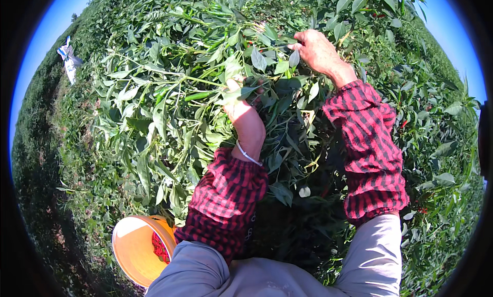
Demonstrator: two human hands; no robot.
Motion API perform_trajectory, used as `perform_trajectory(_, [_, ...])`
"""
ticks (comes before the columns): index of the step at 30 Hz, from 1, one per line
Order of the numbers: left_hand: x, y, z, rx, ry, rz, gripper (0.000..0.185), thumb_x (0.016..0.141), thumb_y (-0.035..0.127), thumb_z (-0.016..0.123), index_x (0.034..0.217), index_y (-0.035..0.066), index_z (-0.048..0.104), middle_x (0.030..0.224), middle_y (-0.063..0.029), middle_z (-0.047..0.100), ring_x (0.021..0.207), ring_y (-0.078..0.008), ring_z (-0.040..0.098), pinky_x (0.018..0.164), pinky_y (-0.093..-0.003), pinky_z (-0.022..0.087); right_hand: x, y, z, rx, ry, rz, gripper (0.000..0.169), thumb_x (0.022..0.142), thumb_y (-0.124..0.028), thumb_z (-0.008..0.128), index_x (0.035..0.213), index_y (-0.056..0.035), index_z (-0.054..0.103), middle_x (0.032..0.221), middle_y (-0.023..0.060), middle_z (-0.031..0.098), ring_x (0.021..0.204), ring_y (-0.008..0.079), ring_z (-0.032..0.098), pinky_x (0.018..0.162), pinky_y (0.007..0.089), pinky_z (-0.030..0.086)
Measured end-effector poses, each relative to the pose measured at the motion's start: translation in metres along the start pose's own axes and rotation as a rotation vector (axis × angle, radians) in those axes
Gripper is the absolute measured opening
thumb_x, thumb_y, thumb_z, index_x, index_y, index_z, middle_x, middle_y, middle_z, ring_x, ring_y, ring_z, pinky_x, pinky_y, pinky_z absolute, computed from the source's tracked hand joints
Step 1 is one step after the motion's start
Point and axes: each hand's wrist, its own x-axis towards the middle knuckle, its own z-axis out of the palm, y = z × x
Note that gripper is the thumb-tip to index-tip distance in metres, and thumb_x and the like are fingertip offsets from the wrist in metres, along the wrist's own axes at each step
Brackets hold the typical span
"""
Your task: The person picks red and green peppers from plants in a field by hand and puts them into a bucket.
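Note:
Before me spread leafy chili pepper plants (134,123). My left hand (240,94) reaches in among the stems, partly covered by leaves; its thumb lies against a leafy branch, and what its fingers hold is hidden. A green chili pepper (200,96) hangs just left of that hand. Farther up and to the right, my right hand (314,50) has its thumb and forefinger close together at the foliage; whether anything is between them does not show. Small red chilies are partly visible among the leaves between and above the hands.
An orange bucket (134,254) with red chilies (160,247) inside stands at lower left, beside my leg. A white sack (70,64) stands farther off at upper left, near a shaded furrow. Dense plants surround the arms; more red chilies (403,123) show at right.

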Motion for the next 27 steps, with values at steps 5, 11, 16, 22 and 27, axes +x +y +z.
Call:
perform_trajectory(5, [0.012, -0.005, -0.010, 0.001, -0.027, 0.003, 0.031, 0.101, 0.040, 0.042, 0.101, 0.010, 0.051, 0.089, -0.0052, 0.062, 0.074, -0.0149, 0.060, 0.062, -0.0294, 0.048, -0.026, 0.012, -0.008, 1.073, -0.288, 0.462, 0.036, 0.094, -0.037, 0.059, 0.080, -0.0039, 0.064, 0.057, -0.0067, 0.046, 0.049, 0.0031, 0.038, 0.043, 0.0203, 0.028])
perform_trajectory(11, [0.015, -0.007, -0.013, 0.000, 0.026, -0.021, 0.032, 0.100, 0.039, 0.045, 0.110, 0.010, 0.055, 0.094, -0.0043, 0.064, 0.081, -0.0153, 0.059, 0.067, -0.0309, 0.046, -0.065, 0.048, -0.011, 1.676, 0.148, 0.294, 0.032, 0.097, -0.034, 0.055, 0.083, -0.0050, 0.059, 0.055, -0.0066, 0.039, 0.044, 0.0032, 0.031, 0.041, 0.0202, 0.025])
perform_trajectory(16, [0.012, -0.003, -0.007, 0.010, 0.067, 0.019, 0.037, 0.099, 0.041, 0.047, 0.120, 0.011, 0.053, 0.101, -0.0024, 0.060, 0.084, -0.0155, 0.056, 0.070, -0.0307, 0.044, -0.050, 0.139, -0.025, 1.121, 0.705, 0.613, 0.023, 0.091, -0.024, 0.058, 0.083, -0.0035, 0.066, 0.059, 0.0005, 0.053, 0.048, 0.0093, 0.049, 0.043, 0.0246, 0.036])
perform_trajectory(22, [0.020, -0.011, -0.017, 0.034, 0.017, 0.021, 0.042, 0.100, 0.040, 0.046, 0.132, 0.014, 0.047, 0.103, -0.0037, 0.062, 0.084, -0.0144, 0.056, 0.070, -0.0315, 0.049, 0.008, 0.181, -0.014, 0.933, 0.320, 0.459, 0.016, 0.087, -0.018, 0.054, 0.081, -0.0041, 0.060, 0.062, 0.0001, 0.054, 0.054, 0.0109, 0.054, 0.050, 0.0276, 0.040])
perform_trajectory(27, [0.027, 0.000, -0.013, 0.114, -0.032, 0.028, 0.036, 0.100, 0.028, 0.044, 0.131, 0.010, 0.047, 0.107, -0.0060, 0.063, 0.083, -0.0146, 0.060, 0.063, -0.0296, 0.054, 0.015, 0.184, 0.006, 0.591, 0.338, 0.268, 0.032, 0.085, -0.030, 0.055, 0.083, 0.0014, 0.059, 0.069, 0.0138, 0.059, 0.062, 0.0251, 0.058, 0.060, 0.0375, 0.045])
